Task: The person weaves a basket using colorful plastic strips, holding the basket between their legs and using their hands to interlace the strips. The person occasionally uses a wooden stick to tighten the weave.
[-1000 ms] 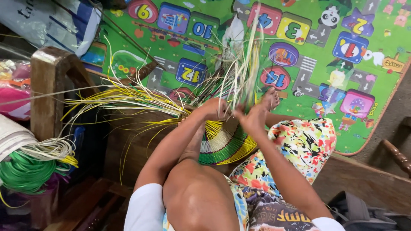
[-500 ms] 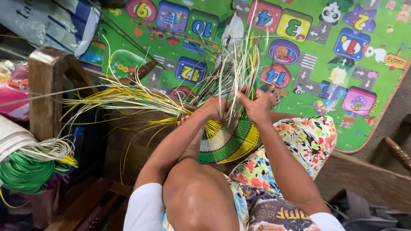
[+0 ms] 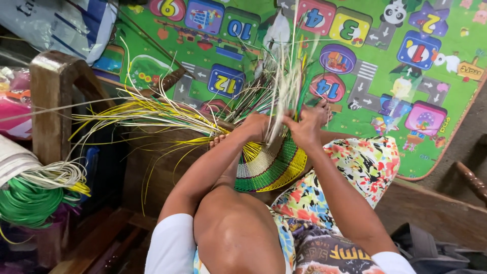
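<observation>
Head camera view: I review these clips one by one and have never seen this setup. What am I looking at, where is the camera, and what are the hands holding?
There is no machine here. The single camera sits on a person's head and looks straight down, so you see a bare knee, both forearms and patterned clothing from above.

The left hand and right hand are close together, their fingers closed on a bunch of thin pale strips that stand up from a partly woven round piece in green, yellow and white bands, resting against the lap. More loose yellow strips fan out to the left.

Underneath lies a green play mat with coloured picture tiles. At the left are a wooden chair frame and a coil of green strips.
</observation>
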